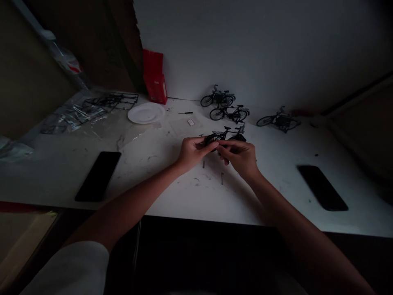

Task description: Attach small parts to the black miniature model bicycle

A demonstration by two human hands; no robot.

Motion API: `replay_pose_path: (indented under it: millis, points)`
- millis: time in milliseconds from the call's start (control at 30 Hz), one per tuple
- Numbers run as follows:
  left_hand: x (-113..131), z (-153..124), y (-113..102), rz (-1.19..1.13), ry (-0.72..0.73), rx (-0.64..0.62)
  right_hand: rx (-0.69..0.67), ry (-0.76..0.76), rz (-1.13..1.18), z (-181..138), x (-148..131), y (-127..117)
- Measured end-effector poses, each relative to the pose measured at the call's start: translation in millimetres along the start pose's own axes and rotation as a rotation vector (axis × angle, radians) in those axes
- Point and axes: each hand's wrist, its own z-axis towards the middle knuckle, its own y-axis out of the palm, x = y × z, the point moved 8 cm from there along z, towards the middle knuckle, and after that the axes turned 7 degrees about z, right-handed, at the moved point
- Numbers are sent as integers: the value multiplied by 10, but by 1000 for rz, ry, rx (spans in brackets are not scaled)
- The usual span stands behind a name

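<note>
- 1 small black bicycle (227, 133) held over the white table (184, 200), near its middle
- left hand (190, 154): thumb and fingers clamped on the bicycle's left end, at a wheel
- right hand (242, 157): fingertips right by the left thumb, at the bicycle; whether clamped on it, cannot tell
- 2 more bicycles (233, 112) just behind, 1 similar bicycle (282, 121) farther right

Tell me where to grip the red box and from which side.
Grip the red box around its lower body, probably best from the front right. It stands upright near the wall, the white plate lies at its front left, and its thin-looking raised top panel might bend.
</note>
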Motion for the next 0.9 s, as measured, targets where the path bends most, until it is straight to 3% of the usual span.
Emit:
replay_pose_path:
  millis: [300,567,900]
  points:
    - [22,-45,-13,71,15,67,-16,0,39,25,-118,36]
    - [70,-61,-40,151,81,94,45,-123,-233,30,-272,125]
    - [-6,-55,11,-14,26,61,144,-235,-183,-9,-242,65]
